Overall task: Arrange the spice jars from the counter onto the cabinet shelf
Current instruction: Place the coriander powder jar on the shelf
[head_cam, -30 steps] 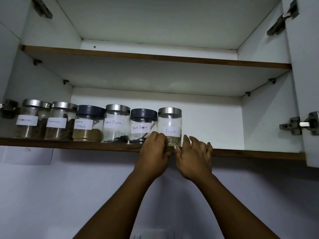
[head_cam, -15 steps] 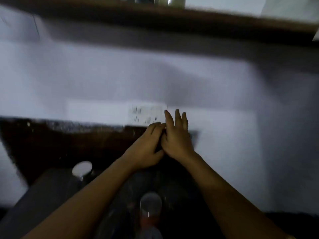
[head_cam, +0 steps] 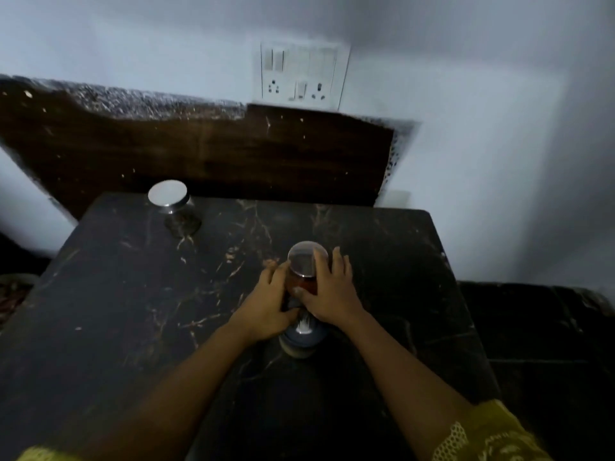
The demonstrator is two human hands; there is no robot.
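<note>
Both hands on one jar [head_cam: 304, 272] near the middle of the counter [head_cam: 133, 294], slightly toward the front edge. Jar: clear, upright, round silver lid, reddish-brown contents inside; fill level hard to read behind the fingers. Left hand [head_cam: 266, 309] wraps its left side, fingers curled against the glass; right hand [head_cam: 327, 291] wraps the right side, fingertips reaching up beside the lid, thumb across the front. Whether the jar is lifted or standing on the counter: cannot tell. Just in front of it, partly under the wrists, a second jar [head_cam: 301, 341] with a dark grey lid; a light brown band of contents shows at its base. Third jar [head_cam: 174, 207] stands alone at the back-left corner of the counter, silver lid, dark contents low in the glass, well apart from the others. Dark marbled counter, wood panel [head_cam: 216, 154] behind it, switch and socket plate [head_cam: 299, 74] on the wall above.
</note>
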